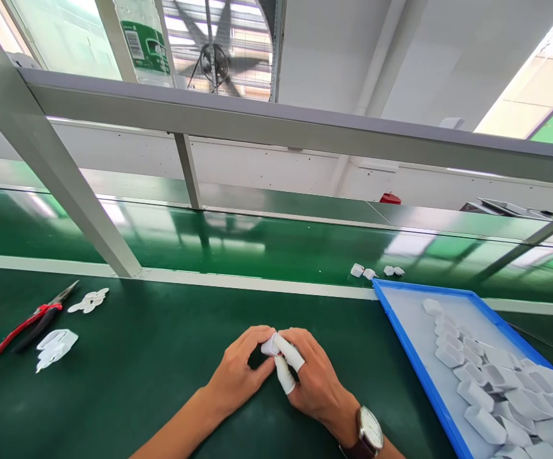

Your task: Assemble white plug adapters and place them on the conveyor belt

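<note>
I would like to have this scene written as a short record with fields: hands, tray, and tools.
Left hand: holding a small white part
Right hand: holding the same part; white finger covers on two digits; wristwatch
Blue-rimmed tray: at right, with many white pieces
Needle-nose pliers: red and black handles, at left on green tabletop
Beside pliers: two white clusters

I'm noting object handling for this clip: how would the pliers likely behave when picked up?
The pliers would probably feel rigid and fairly heavy, given the metal nose. Their handles, spread slightly apart, might swing together when gripped. Lying flat, they seem unlikely to roll.
</note>
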Motion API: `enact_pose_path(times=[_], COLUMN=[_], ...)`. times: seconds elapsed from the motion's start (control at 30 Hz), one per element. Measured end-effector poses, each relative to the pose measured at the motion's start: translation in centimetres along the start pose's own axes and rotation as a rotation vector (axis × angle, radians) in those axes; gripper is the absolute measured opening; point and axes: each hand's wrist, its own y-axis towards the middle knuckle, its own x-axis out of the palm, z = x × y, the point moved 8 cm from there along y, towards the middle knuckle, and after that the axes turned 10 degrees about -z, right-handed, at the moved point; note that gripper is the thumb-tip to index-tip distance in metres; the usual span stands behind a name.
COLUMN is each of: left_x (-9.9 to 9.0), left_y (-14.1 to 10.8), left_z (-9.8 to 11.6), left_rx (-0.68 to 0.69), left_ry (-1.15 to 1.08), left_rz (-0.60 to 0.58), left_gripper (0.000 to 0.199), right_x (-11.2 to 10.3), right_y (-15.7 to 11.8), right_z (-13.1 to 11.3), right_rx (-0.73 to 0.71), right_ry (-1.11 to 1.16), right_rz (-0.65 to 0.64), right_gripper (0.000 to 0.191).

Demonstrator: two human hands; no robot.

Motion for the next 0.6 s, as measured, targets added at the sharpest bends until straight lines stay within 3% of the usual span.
enact_pose_path(times=[0.3, 0.47, 0.6], left_x=[0.8, 1.0, 1.1], left_y=[0.0, -0.2, 0.0], left_z=[-0.8, -0.6, -0.5], left_rx=[-0.060, -0.046, -0.099], left_ry=[-0.026, -0.020, -0.027], left_rz=[-0.061, -0.027, -0.004], left_gripper=[0.036, 0.034, 0.043], right_x=[-0.2, 0.2, 0.8], right_y=[0.1, -0.2, -0.8], right_z=[0.7, 0.9, 3.7], right_rx=[0.038, 0.015, 0.219], right_ry=[0.121, 0.094, 0.342], right_rz=[0.049, 0.024, 0.067], right_gripper=[0.053, 0.051, 0.032])
